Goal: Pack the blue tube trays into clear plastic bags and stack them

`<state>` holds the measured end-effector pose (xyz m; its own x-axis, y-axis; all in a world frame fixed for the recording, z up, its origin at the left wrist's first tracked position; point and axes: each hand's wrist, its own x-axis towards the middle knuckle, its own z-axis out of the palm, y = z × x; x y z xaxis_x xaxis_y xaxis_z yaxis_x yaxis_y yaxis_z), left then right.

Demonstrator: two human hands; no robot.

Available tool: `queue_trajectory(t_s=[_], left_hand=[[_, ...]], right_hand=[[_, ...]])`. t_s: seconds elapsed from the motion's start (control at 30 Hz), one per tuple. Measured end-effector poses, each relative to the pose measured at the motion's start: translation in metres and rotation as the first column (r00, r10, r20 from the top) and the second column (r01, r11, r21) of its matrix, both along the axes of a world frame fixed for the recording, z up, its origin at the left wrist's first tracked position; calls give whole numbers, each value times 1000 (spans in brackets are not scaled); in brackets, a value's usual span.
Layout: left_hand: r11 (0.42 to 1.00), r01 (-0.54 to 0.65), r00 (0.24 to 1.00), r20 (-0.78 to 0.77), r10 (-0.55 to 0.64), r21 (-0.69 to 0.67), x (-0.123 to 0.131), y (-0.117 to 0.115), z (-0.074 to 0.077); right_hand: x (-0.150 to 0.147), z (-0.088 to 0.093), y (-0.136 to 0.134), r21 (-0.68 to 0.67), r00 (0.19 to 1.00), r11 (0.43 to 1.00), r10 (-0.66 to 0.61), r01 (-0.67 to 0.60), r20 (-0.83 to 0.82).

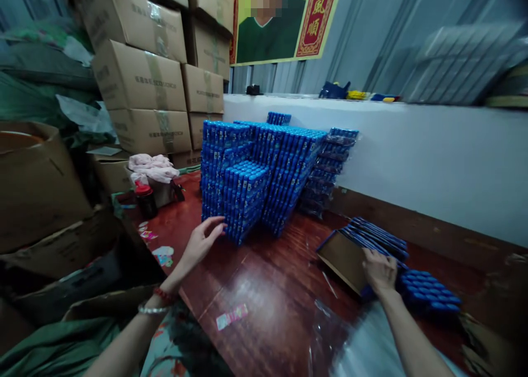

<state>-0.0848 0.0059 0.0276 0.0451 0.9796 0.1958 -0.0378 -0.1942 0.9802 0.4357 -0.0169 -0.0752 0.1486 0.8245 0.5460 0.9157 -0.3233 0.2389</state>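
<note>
Near the table's left side, my left hand (206,235) is open, its thumb and fingers apart and nothing in it. Its fingertips are beside the lower front of a tall stack of small blue cylinders (243,198); I cannot tell whether they touch. On the right, my right hand (380,271) has its fingers curled over the edge of a shallow cardboard tray (341,260), brown inside with blue edges, tilted on the table. Behind that tray lies a pile of similar flat blue trays (377,235). A block of blue cylinders (429,290) is just right of my right hand.
Plastic-wrapped blue packs (325,170) stand against the white ledge (412,162). Tall cardboard cartons (144,80) rise at back left. A red-lidded bottle (145,198) and a bin with pink cloth (152,168) stand left. Clear plastic film (330,333) lies in front.
</note>
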Motion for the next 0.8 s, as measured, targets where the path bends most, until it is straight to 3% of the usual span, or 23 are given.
queue_trajectory(t_s=[0.13,0.2,0.3,0.4,0.5,0.57,0.67,0.8], left_hand=[[959,-135,970,-165,180,250,17,45,22],[913,-161,896,-333,294,374,30,65,33],[911,-192,750,-545,376,365,53,88,41],[905,-270,672,-609,422,330,74,102,39],[865,-352,644,-577,501,358,89,107,33],[838,-382,626,-558,544,389,95,110,31],[797,-425,593,-533,603,429,99,114,33],[763,-479,571,-506,646,434,101,120,38]], right_hand=[[-8,16,6,212,996,973,91,-94,22],[-18,23,8,301,992,945,127,-126,17],[-46,30,11,308,981,934,195,-180,-19],[-83,32,12,199,955,963,220,-180,-199],[-118,27,14,3,869,993,108,-121,-484],[-138,18,15,-114,812,984,45,-136,-582],[-172,-4,10,-237,763,939,39,-248,-645],[-233,-40,-21,-358,705,831,58,-427,-706]])
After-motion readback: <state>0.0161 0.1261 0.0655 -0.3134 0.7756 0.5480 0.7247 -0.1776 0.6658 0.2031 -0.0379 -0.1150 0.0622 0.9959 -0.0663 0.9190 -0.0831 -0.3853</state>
